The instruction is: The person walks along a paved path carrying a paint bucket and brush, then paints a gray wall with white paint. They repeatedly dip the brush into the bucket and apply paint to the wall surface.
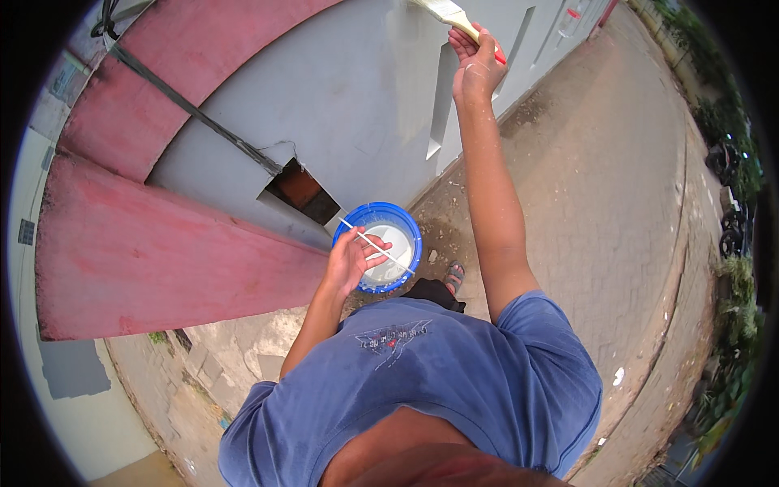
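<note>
My right hand (479, 69) is raised on an outstretched arm and closed around a paintbrush (456, 18). The brush has a pale handle with a red end, and its wide light bristles are up against the grey wall (324, 89), partly cut off by the top edge. Lower down, my left hand (350, 258) has its fingers hooked round the thin white handle of a blue bucket (412, 235). White paint (389, 243) covers the inside of the bucket, which hangs in front of my body.
Pink wall trim (178, 243) juts out at the left. Dark cables (195, 114) run down to a rectangular recess (302, 191) in the wall. Narrow slots (442, 101) line the wall further right. A paved path (600, 178) stretches along the right, bordered by plants (734, 300).
</note>
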`<state>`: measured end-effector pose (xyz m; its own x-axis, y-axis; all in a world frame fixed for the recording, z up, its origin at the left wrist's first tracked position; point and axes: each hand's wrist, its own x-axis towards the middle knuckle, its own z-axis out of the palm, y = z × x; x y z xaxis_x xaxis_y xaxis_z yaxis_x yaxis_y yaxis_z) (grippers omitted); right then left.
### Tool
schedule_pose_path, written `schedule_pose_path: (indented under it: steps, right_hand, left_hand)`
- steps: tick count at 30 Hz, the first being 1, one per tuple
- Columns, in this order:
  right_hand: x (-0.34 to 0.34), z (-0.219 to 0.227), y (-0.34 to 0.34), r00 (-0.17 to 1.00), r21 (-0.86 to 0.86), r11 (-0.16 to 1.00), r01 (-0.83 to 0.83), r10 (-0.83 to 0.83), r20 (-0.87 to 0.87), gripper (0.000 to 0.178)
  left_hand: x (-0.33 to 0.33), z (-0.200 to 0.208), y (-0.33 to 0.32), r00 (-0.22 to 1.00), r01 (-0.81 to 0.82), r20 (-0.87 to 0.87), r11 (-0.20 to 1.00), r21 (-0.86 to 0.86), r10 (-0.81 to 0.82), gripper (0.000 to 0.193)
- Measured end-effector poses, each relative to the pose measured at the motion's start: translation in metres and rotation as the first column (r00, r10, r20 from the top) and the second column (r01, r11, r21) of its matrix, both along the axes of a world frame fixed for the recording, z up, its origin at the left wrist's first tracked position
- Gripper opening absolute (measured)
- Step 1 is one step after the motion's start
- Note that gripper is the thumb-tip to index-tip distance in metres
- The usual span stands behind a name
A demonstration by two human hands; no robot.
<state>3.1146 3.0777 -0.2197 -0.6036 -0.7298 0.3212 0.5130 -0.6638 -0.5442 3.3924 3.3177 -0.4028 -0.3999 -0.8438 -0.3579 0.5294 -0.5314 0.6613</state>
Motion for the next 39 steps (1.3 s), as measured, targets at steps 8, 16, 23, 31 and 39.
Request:
schedule_pose_path:
  steps: [8,16,23,31,39]
  right_hand:
    - [-0.004,0.015,-0.006,1.000,0.193,0.981,-0.015,0.010,0.024,0.029]
    - [-0.006,0.024,-0.017,0.995,0.111,0.994,-0.024,0.034,-0.089,0.029]
    - [-0.019,0.025,-0.022,0.999,-0.042,0.999,0.021,-0.022,-0.038,0.029]
    - [-0.032,0.024,-0.020,0.999,-0.009,0.999,0.041,-0.041,-0.033,0.027]
    - [-0.023,0.013,-0.015,0.999,0.131,0.991,0.010,-0.004,-0.053,0.028]
  left_hand:
    - [0.002,0.002,0.002,1.000,-0.016,-0.019,1.000,0.003,0.016,0.035]
    - [0.000,0.004,0.000,0.998,-0.009,-0.054,1.000,-0.021,0.008,0.034]
    - [0.000,0.002,0.001,0.999,-0.019,-0.044,1.000,-0.017,0.019,0.037]
    - [-0.002,0.003,0.000,0.998,-0.048,-0.028,0.999,-0.008,0.048,0.033]
    - [-0.003,0.005,-0.002,0.998,-0.048,-0.030,0.999,-0.007,0.048,0.033]
